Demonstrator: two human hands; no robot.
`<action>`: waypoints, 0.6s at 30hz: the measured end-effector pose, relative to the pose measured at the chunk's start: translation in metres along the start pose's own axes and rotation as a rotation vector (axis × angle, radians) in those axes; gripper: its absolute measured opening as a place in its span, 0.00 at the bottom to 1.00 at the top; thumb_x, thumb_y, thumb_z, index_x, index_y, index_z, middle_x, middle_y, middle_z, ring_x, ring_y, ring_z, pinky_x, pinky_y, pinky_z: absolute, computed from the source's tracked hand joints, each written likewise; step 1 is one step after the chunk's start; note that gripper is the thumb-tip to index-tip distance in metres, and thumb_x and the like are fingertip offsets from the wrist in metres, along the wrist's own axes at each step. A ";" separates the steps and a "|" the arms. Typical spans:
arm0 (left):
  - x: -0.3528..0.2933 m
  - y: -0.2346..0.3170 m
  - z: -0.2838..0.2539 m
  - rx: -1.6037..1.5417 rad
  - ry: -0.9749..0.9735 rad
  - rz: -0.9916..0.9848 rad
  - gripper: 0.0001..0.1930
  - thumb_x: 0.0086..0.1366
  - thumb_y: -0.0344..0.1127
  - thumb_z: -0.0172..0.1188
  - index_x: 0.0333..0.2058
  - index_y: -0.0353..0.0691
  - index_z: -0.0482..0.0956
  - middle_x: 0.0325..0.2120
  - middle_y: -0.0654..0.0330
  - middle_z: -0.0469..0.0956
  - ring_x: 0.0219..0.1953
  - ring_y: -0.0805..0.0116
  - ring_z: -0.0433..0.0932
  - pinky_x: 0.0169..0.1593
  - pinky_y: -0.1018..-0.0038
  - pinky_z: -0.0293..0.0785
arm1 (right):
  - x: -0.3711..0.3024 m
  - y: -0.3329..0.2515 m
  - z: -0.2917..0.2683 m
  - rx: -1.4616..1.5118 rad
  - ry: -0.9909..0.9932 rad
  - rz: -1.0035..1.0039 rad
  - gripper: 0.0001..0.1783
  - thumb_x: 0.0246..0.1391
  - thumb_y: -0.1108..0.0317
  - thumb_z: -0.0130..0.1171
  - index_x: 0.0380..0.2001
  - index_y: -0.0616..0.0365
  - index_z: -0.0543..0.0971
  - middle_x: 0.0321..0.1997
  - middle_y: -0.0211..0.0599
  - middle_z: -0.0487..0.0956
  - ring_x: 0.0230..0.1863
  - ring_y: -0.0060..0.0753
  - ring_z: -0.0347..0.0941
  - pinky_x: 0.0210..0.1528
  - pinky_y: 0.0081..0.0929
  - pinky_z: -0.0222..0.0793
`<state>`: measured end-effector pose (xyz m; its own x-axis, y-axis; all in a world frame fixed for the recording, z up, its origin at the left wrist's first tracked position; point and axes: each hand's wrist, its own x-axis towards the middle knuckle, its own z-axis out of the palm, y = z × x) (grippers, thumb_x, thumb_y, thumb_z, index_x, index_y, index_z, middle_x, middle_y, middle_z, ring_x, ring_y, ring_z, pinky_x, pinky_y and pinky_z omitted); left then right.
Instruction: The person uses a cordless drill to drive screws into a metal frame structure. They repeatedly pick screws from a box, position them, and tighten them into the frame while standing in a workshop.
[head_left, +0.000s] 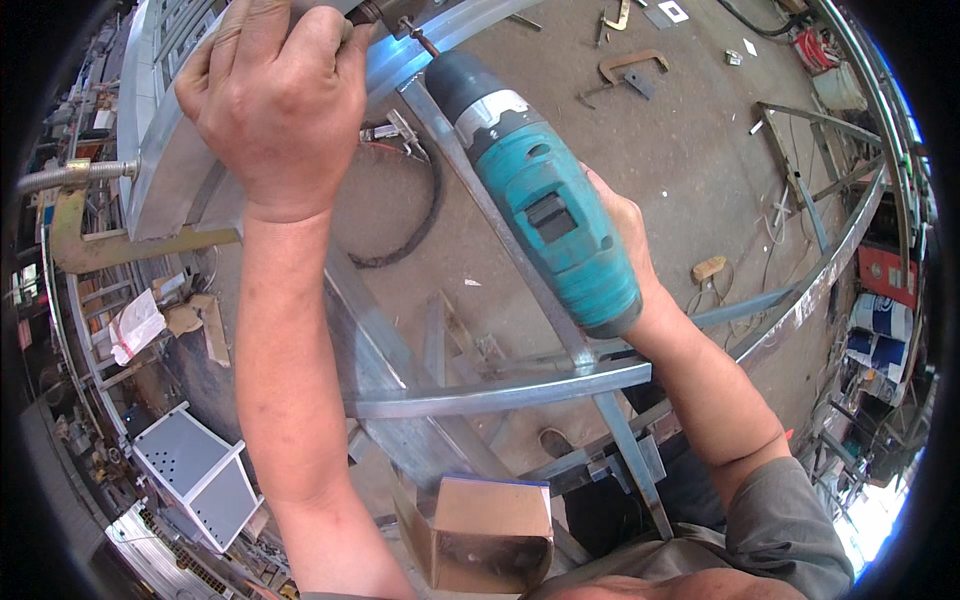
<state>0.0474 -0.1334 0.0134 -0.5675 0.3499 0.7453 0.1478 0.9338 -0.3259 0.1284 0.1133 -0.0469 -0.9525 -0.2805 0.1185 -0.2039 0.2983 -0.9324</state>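
My right hand [625, 215] is wrapped round a teal and black cordless drill [555, 230], mostly hidden behind its body. The drill points up and left, and its thin bit [427, 42] reaches a small bright metal piece at the curved metal rail [425, 40]. My left hand [280, 110] is closed at the upper left, over the metal frame [165, 190]. Beside its fingertips a dark cylindrical part [365, 12] shows. What the fingers grip is hidden by the hand and the picture's edge.
A C-clamp [75, 235] grips the frame at the left. Below my arms, metal bars [500, 390] cross near an open cardboard box [495, 510]. Another clamp [635, 68] and a black hose [430, 215] lie on the floor. A grey metal box [195, 470] stands lower left.
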 end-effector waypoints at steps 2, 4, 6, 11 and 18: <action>0.015 0.012 -0.007 -0.010 0.012 -0.021 0.13 0.43 0.29 0.76 0.20 0.43 0.76 0.58 0.56 0.80 0.57 0.53 0.77 0.59 0.59 0.67 | 0.000 -0.001 0.000 -0.002 -0.006 0.037 0.23 0.45 0.67 0.73 0.47 0.59 0.80 0.37 0.46 0.84 0.40 0.43 0.85 0.45 0.35 0.78; 0.034 0.027 -0.004 -0.138 0.211 -0.073 0.13 0.43 0.29 0.76 0.21 0.42 0.76 0.58 0.57 0.80 0.57 0.54 0.77 0.58 0.59 0.67 | -0.001 -0.002 -0.001 0.015 -0.020 0.078 0.23 0.46 0.67 0.72 0.47 0.59 0.80 0.38 0.46 0.84 0.40 0.44 0.85 0.44 0.35 0.78; 0.054 0.049 0.031 -0.563 0.799 -0.206 0.14 0.43 0.29 0.76 0.21 0.42 0.75 0.58 0.57 0.80 0.57 0.54 0.77 0.58 0.59 0.67 | 0.000 -0.001 -0.002 0.021 -0.022 0.083 0.23 0.46 0.67 0.72 0.47 0.59 0.80 0.38 0.46 0.84 0.40 0.44 0.84 0.44 0.35 0.78; 0.017 0.013 -0.002 -0.061 0.095 0.009 0.14 0.43 0.29 0.76 0.21 0.42 0.75 0.58 0.57 0.80 0.56 0.54 0.78 0.57 0.59 0.68 | 0.001 0.000 0.000 -0.017 0.010 0.022 0.22 0.46 0.66 0.72 0.46 0.59 0.80 0.38 0.47 0.84 0.40 0.46 0.85 0.43 0.36 0.78; 0.002 0.004 0.008 -0.059 0.107 0.006 0.13 0.42 0.29 0.76 0.20 0.42 0.75 0.57 0.56 0.80 0.55 0.55 0.78 0.56 0.60 0.68 | 0.001 0.001 -0.001 0.022 -0.012 0.054 0.23 0.46 0.65 0.72 0.46 0.59 0.80 0.37 0.47 0.84 0.39 0.47 0.84 0.43 0.37 0.78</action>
<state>0.0402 -0.1298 0.0090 -0.4769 0.3586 0.8025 0.2002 0.9333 -0.2981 0.1271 0.1140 -0.0469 -0.9591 -0.2757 0.0641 -0.1474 0.2931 -0.9446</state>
